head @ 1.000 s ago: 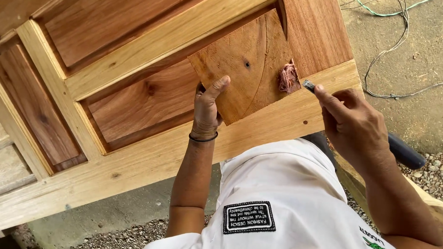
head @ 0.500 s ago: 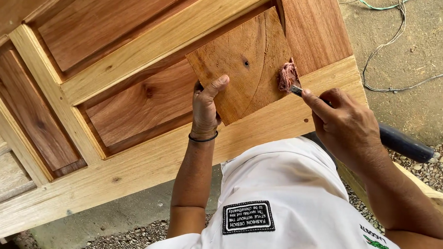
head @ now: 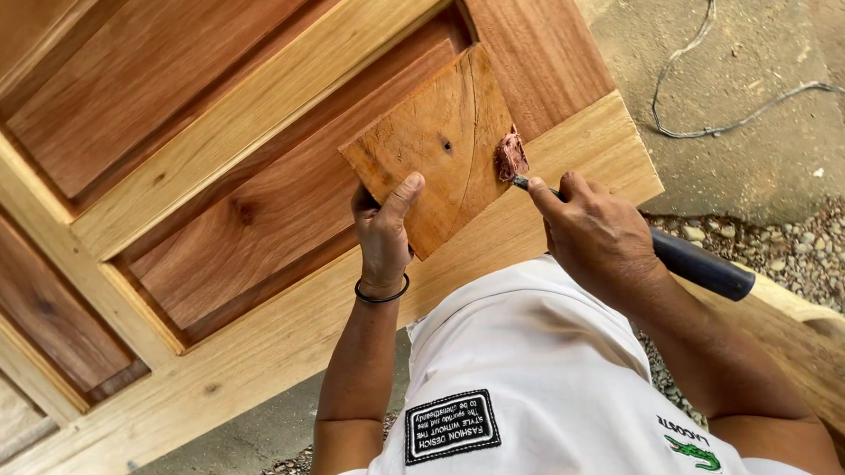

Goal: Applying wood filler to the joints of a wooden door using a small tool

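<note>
Head view: a person in a white shirt (head: 530, 385) bends over a panelled wooden door (head: 207, 162) lying flat. The left hand (head: 385, 231) grips a small square wooden board (head: 436, 148) by its lower corner, thumb on the top face and fingers curled beneath, so that the board tilts above the door's recessed panel and serves as a palette. A lump of reddish-brown putty (head: 511, 156) sits at the board's right edge, close to the working hand. The right hand (head: 598, 236) is clenched around a tool with a dark handle (head: 701, 267), its thin metal tip (head: 522, 183) touching the underside of the putty, apparently to scoop some up; the index finger runs along the shaft, likely for control. A dark band (head: 382, 293) circles the left wrist. The door's pale frame (head: 276, 326) contrasts with its darker inset panels. Beyond the door, a thin cable (head: 732, 109) trails over bare concrete ground (head: 735, 52), and gravel (head: 811, 254) lies beside a pale curved piece of timber (head: 808, 316) at lower right.
</note>
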